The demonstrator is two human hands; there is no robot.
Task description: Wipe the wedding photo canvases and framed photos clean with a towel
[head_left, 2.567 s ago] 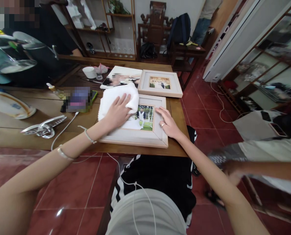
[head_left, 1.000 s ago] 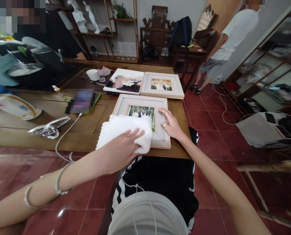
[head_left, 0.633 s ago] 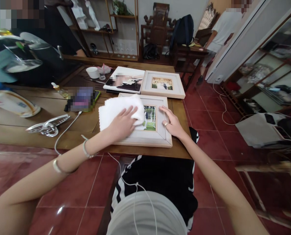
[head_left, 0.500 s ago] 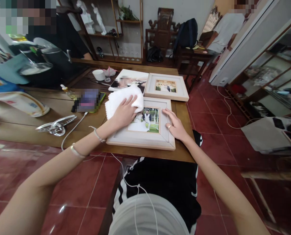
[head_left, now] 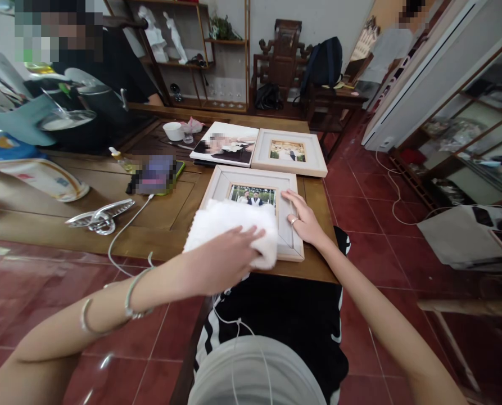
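Note:
My left hand [head_left: 223, 256] is closed on a folded white cloth [head_left: 227, 219] and presses it over the lower front part of a pale picture frame [head_left: 289, 239]. The cloth hides the bottom of the photo [head_left: 269, 196], which shows people outdoors on grass. At the frame's right side my right hand [head_left: 307, 222], with a ring on one finger, grips the border, its forefinger stretched over the rim. Just behind lie a second pale picture frame [head_left: 316, 154] and a white-covered photo panel [head_left: 245, 131].
On the wooden table's left are a phone [head_left: 155, 174] with a white cable, a dropper bottle [head_left: 122, 161], a silver hair claw [head_left: 101, 216] and a blue-and-white pack [head_left: 34, 169]. Behind them stands a white cup [head_left: 173, 131]. A person in black [head_left: 107, 67] is across the table.
My left hand has drawn the cloth toward me and slightly right, from the frame's upper left to its front edge. The upper photo now shows. My right hand has stayed in place.

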